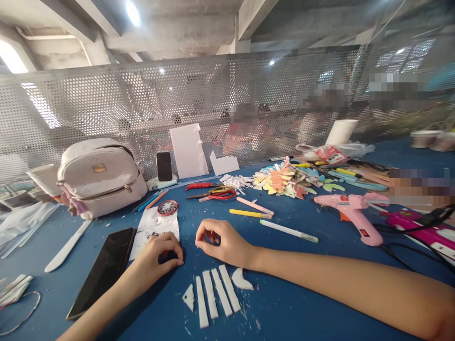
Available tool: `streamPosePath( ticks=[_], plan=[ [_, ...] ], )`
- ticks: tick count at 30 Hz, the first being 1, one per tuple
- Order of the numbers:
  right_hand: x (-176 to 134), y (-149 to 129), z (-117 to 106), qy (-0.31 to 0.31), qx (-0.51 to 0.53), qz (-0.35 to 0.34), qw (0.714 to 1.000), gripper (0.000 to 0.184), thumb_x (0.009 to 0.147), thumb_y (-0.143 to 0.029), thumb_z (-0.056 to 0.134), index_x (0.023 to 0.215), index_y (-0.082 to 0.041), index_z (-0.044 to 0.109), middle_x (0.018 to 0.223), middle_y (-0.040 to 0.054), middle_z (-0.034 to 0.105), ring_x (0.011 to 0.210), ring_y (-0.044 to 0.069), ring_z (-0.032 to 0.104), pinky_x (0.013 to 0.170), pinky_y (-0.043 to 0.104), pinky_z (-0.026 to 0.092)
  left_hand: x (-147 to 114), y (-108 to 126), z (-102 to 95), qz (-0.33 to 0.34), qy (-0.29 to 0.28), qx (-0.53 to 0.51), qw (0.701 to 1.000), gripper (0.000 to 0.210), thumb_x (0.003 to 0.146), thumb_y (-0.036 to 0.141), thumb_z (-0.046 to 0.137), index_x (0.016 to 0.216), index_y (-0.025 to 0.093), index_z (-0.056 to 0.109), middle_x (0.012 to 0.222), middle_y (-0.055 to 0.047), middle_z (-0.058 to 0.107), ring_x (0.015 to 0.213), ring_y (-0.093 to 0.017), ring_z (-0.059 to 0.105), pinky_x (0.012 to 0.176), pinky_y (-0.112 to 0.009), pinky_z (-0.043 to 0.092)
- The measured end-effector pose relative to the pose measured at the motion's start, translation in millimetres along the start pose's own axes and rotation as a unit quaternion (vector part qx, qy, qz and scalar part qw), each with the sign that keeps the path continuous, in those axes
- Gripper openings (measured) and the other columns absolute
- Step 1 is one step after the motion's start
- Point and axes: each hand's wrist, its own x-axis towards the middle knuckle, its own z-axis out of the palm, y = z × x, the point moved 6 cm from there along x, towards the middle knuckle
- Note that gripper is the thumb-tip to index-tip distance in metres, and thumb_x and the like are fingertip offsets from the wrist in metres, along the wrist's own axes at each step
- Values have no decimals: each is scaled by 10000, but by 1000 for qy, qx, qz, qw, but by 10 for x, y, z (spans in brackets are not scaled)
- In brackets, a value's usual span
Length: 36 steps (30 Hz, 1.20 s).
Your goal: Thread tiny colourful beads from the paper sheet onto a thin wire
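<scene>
My left hand (161,255) rests at the lower corner of a white paper sheet (146,223), thumb and fingertips drawn together. Across a small gap, my right hand (225,242) is curled above the blue table, its thumb and index finger pinched. Whatever either hand might hold is hidden or too small to make out. Just below them lie several flat white strips (221,291), side by side. A small white triangular piece (189,298) is left of the strips and a white notched piece (242,279) right of them. A red-rimmed round dish (168,207) with dark bits sits on the paper.
Left are a large phone (106,267), a white plastic knife (67,248) and a pale backpack (99,177). Markers (289,230), scissors (216,192) and a pile of coloured cutouts (284,180) lie beyond. A pink glue gun (351,208) with cables stands right. A perforated screen (199,99) closes the back.
</scene>
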Motion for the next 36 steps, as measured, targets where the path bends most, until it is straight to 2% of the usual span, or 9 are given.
streamPosePath(
  ticks=[3,6,9,11,18,27,36],
  plan=[
    [3,-1,-5,3,0,-3,1000,72,851,-131,617,796,-178,613,776,-19,608,641,101,479,606,215,386,-17,57,-9,11,27,2,1000,142,835,243,625,711,217,689,938,-45,667,821,-212,599,843,-364,417],
    [1,-13,-18,9,0,-10,1000,75,852,-133,616,795,-180,607,764,-21,598,634,101,474,601,217,383,-41,110,-68,6,90,-69,994,119,835,219,606,730,215,662,980,-55,690,934,-229,627,884,-351,439],
    [-19,-58,-40,27,2,-33,999,73,857,-143,606,796,-182,594,753,-20,583,625,103,462,593,221,379,-77,123,-107,-31,159,-169,972,108,842,240,613,742,209,640,777,-17,674,784,-189,637,763,-290,489],
    [-41,-102,-47,35,0,-58,998,75,862,-153,598,797,-185,582,742,-19,567,631,108,458,603,229,385,-99,144,-85,-44,185,-221,957,115,830,257,635,729,202,639,693,5,642,695,-168,619,698,-267,497],
    [-93,-211,-30,31,-18,-133,991,92,877,-166,581,798,-198,544,736,-11,544,671,127,463,645,252,403,-128,240,52,-44,194,-272,941,66,752,208,701,809,201,667,759,-5,685,747,-175,646,735,-283,530],
    [-80,-200,15,-4,-28,-129,991,97,877,-164,569,795,-205,536,742,-6,562,686,137,473,653,259,407,-124,227,76,-44,180,-294,938,154,741,175,721,879,201,656,758,-2,695,744,-174,655,748,-300,547],
    [-86,-258,-20,16,-5,-144,989,90,862,-171,567,781,-203,544,712,-3,556,662,136,464,635,262,400,-124,219,73,-50,174,-300,937,148,752,163,716,886,197,661,768,0,698,752,-168,648,764,-299,530]
  ],
)
